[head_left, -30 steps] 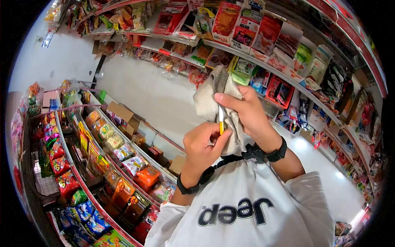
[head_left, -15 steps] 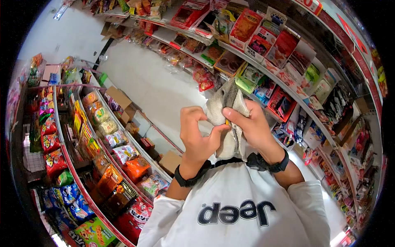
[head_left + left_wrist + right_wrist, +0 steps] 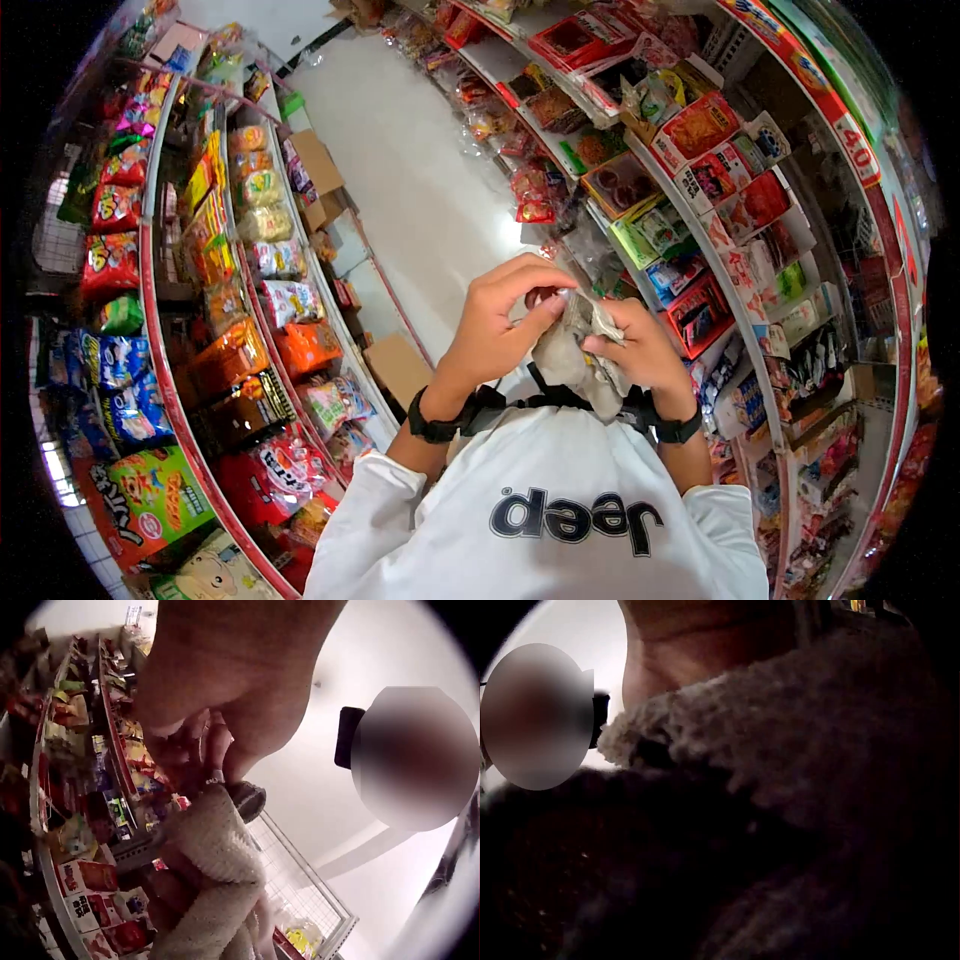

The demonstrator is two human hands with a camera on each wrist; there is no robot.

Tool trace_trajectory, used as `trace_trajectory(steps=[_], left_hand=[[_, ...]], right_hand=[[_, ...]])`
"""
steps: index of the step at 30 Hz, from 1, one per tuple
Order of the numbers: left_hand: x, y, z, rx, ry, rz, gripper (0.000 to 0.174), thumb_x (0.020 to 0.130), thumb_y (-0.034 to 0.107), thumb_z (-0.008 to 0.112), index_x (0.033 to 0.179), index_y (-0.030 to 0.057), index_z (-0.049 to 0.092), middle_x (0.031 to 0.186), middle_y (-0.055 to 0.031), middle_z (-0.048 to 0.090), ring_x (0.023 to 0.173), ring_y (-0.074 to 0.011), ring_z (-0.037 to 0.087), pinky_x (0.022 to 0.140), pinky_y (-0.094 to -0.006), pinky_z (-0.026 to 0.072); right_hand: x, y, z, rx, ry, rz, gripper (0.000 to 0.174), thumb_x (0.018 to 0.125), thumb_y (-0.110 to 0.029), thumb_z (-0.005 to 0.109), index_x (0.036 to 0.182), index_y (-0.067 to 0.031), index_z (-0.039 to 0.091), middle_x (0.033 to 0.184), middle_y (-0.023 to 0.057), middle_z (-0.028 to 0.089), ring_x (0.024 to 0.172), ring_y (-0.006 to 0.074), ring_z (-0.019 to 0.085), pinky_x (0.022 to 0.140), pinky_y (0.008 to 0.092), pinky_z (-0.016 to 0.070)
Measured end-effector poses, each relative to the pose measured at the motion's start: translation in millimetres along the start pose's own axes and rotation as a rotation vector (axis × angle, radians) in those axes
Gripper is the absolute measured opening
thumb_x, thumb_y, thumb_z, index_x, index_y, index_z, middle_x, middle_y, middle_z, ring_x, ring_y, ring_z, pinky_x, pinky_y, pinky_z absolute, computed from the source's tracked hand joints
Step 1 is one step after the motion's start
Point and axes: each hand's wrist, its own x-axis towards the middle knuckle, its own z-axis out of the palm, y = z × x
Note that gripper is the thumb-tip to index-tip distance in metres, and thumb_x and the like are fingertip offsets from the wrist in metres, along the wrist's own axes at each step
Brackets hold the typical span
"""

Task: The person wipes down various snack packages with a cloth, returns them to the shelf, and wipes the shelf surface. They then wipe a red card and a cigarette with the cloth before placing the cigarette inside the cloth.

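A crumpled beige-grey cloth (image 3: 565,362) is bunched between both hands in front of the white shirt. My right hand (image 3: 648,350) grips its right side, the thumb lying across the folds. At the upper edge of the cloth, my left hand (image 3: 505,315) pinches it between thumb and curled fingers. From the left wrist, the left hand (image 3: 232,682) reaches down to the textured cloth (image 3: 225,840), with a dark grey patch beside the fingertips. The right wrist view is mostly dark, filled by the fuzzy cloth (image 3: 780,712) up close. The slim yellow-and-silver item of the earlier frames is hidden.
Shelves of bagged snacks (image 3: 110,265) run along the left side. Boxed and packaged goods (image 3: 705,125) fill the curved shelves on the right. Between them lies a pale aisle floor (image 3: 400,150). An opened cardboard box (image 3: 400,365) stands left of the hands.
The yellow-and-silver item in the left fingers has gone out of sight at the cloth. My left hand has shifted to the cloth's upper edge. The head view has turned, and the cloth sits lower.
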Motion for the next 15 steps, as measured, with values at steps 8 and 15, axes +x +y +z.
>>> trace_trajectory(steps=[8,15], left_hand=[[-34.8,-16.0,-42.4,-0.099,0.325,-0.085,0.01,0.077,-0.004,0.062,0.088,-0.0025,0.061,0.085,-0.0071,0.058,0.077,-0.0121,0.056,0.068,-0.0233,0.0456],[-80.8,-26.6,-108.8,0.079,0.641,-0.2,0.008,0.08,0.004,0.064,0.083,0.0008,0.058,0.072,-0.0001,0.053,0.067,-0.0057,0.049,0.059,-0.019,0.0411]], right_hand=[[46.5,-3.2,53.9,0.003,0.146,0.014,0.021,0.082,-0.009,0.059,0.1,0.003,0.059,0.075,0.0034,0.059,0.07,0.0079,0.05,0.065,0.0254,0.0435],[94.0,-28.7,101.1,-0.228,-0.129,0.058,0.013,0.079,-0.008,0.064,0.083,0.0012,0.055,0.063,0.0056,0.051,0.06,0.0093,0.04,0.055,0.0265,0.0387]])
